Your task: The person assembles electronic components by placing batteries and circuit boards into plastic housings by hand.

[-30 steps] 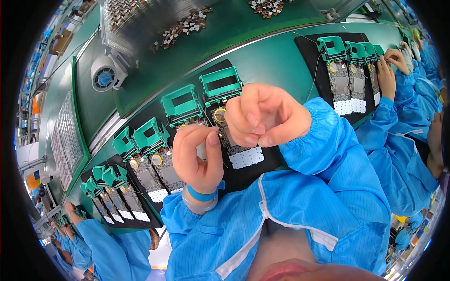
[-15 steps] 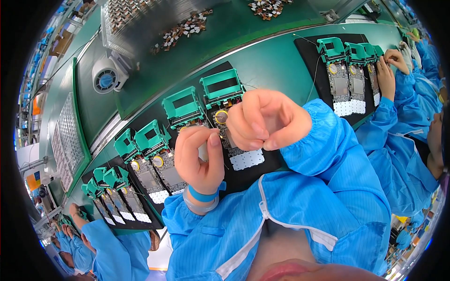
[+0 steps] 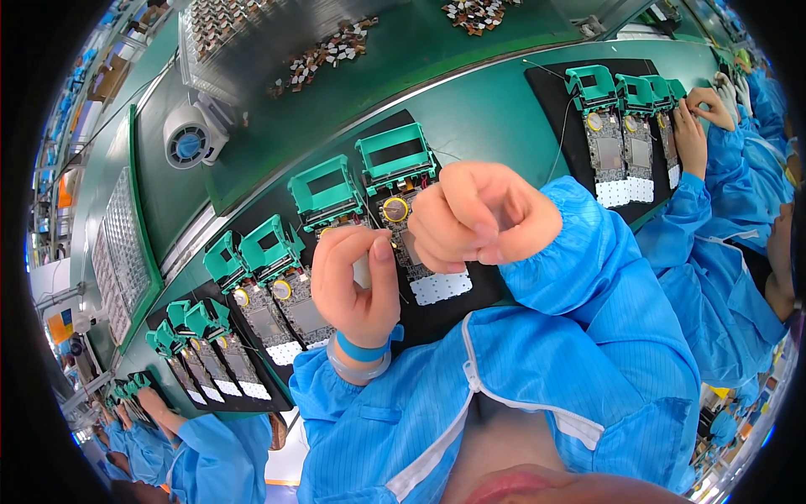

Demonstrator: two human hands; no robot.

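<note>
My left hand (image 3: 356, 281) is closed, thumb and forefinger pinched over the edge of a circuit board (image 3: 408, 254). Whatever lies between those fingertips is too small to name. To its right, my right hand (image 3: 483, 217) is curled above the same board, fingertips pressed together; anything inside them is hidden. A round yellow-rimmed part (image 3: 395, 210) sits on the board between my hands. At the board's near end is a white dotted sheet (image 3: 442, 288), and at its far end a green plastic frame (image 3: 396, 156). A second green frame (image 3: 325, 191) stands beside it, its board mostly behind my left hand.
Black mats (image 3: 541, 88) carry more boards with green frames on both sides. A small white fan (image 3: 188, 144) stands beyond, near piles of small parts (image 3: 332, 52) and a clear tray (image 3: 126, 244). Co-workers in blue sleeves (image 3: 684, 214) sit left and right.
My right hand has shifted very slightly right, its fingers curling a little more. My left hand is almost still. At the far left, a co-worker's arm has moved.
</note>
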